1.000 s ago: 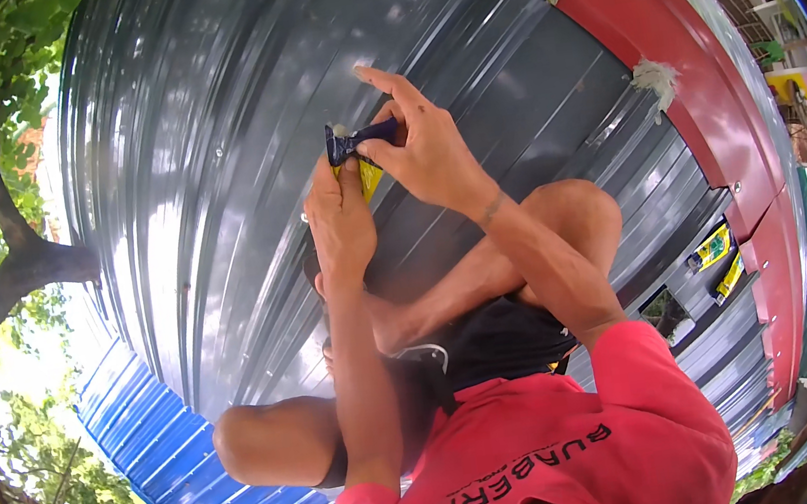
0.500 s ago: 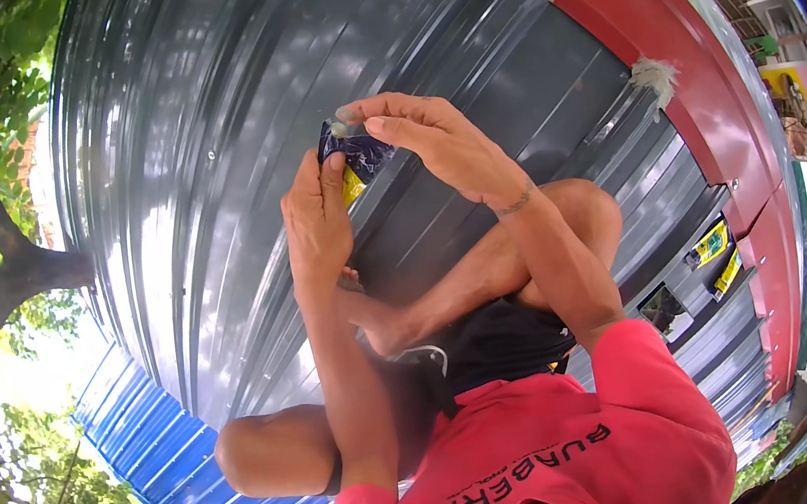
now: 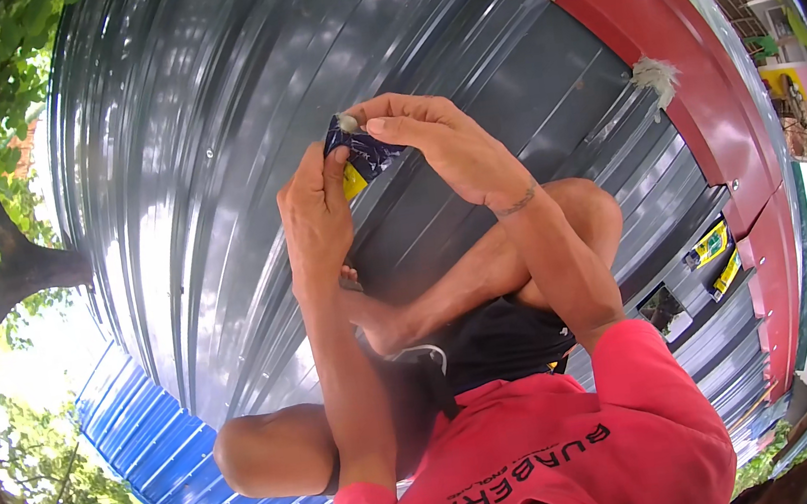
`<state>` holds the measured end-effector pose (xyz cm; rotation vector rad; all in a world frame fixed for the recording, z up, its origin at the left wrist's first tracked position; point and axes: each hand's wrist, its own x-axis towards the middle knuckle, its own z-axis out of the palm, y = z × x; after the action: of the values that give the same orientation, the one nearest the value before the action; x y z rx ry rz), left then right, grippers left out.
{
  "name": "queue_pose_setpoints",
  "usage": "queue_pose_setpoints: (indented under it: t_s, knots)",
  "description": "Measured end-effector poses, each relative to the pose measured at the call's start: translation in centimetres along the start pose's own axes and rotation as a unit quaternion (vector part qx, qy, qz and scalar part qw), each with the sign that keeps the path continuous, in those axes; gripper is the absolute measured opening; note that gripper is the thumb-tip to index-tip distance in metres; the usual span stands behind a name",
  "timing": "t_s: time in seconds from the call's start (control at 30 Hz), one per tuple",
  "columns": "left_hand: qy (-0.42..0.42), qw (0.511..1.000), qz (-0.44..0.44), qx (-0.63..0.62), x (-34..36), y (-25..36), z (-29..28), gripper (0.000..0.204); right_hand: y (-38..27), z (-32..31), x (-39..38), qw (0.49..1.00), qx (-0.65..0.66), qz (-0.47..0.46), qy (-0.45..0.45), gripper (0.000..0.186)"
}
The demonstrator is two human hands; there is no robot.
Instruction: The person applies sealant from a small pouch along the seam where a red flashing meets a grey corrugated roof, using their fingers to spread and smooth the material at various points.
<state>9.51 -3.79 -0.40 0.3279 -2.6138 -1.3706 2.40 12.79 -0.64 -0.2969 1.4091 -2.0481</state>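
Note:
My left hand (image 3: 317, 202) grips a small navy-and-yellow plastic packet (image 3: 372, 155), with its thumb pressed on the front. At the packet's upper end is a pale grey lump (image 3: 344, 123). My right hand (image 3: 440, 142) arches over that end, thumb and forefinger close together at the lump; whether they hold the lump or the packet's edge I cannot tell. The packet is above my crossed bare legs, over grey corrugated metal sheeting (image 3: 183, 98) on which I sit.
A red metal edging (image 3: 735, 161) with pale torn patches runs along the right. Two yellow packets (image 3: 710, 245) and a dark flat rectangle (image 3: 663, 311) lie at my right. Blue sheeting (image 3: 144, 435) is lower left. Branches (image 3: 14, 280) with leaves border the left.
My right forefinger has come down from its raised position to the packet's top. My left hand has shifted left, and more of the packet's navy part now shows, spread out.

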Motion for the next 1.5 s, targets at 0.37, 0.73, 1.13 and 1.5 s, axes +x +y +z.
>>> queue_pose_setpoints:
  t_s: [0.37,0.73,1.13,1.5]
  knots:
    - [-0.011,0.994,-0.009,0.107,1.1,-1.5,1.1,0.021,-1.3,-0.6,-0.7,0.989,-0.110,-0.066,0.074,0.032]
    - [-0.022,0.968,-0.054,-0.245,3.1,-5.3,9.9,0.024,-16.0,-16.5,-1.6,0.804,-0.480,-0.196,0.291,0.039]
    - [0.131,0.974,0.112,-0.146,4.1,-5.4,18.1,0.012,-14.7,-21.3,11.4,0.649,-0.734,-0.146,0.137,0.041]
    - [0.125,0.971,0.122,-0.165,4.3,-5.6,17.7,0.012,-15.4,-23.1,11.3,0.626,-0.766,-0.116,0.087,0.040]
